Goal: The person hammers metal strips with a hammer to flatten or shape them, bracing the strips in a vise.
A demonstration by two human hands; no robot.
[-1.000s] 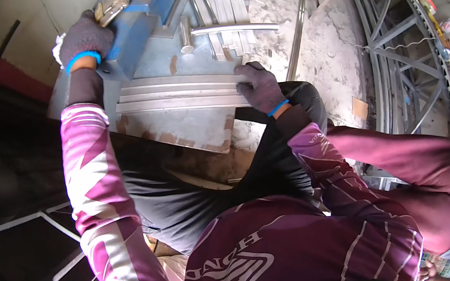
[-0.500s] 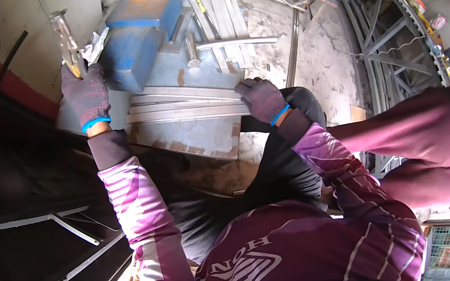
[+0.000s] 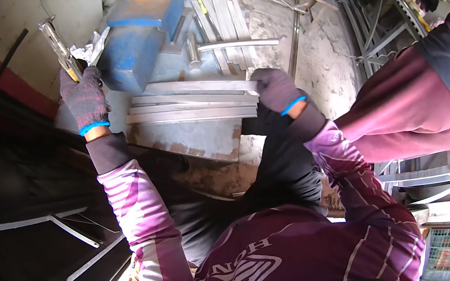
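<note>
In my gloved left hand (image 3: 84, 101), closed at the left of the worktable, is a long silvery metal tool with a yellowish grip (image 3: 59, 48), pointing up and away from me. My gloved right hand (image 3: 278, 90) is closed around the right end of a flat metal bar (image 3: 198, 87). That bar lies at an angle over the grey metal worktable (image 3: 189, 140). Nearer to me, several similar flat bars (image 3: 187, 113) rest side by side on the table. Beyond them sits a hammer (image 3: 193, 52), its metal handle reaching right across more bars.
A blue metal block (image 3: 130, 55) stands on the table behind the left hand, with crumpled white material (image 3: 93, 48) beside it. Another stack of flat bars (image 3: 227, 27) lies at the back. Another person (image 3: 408, 98) stands close on my right, before a grey steel truss (image 3: 382, 13).
My right hand has shifted right and slightly toward me, the bar's end moving with it. The tool in my left hand has tilted left. The other person has moved, and a gloved hand now shows.
</note>
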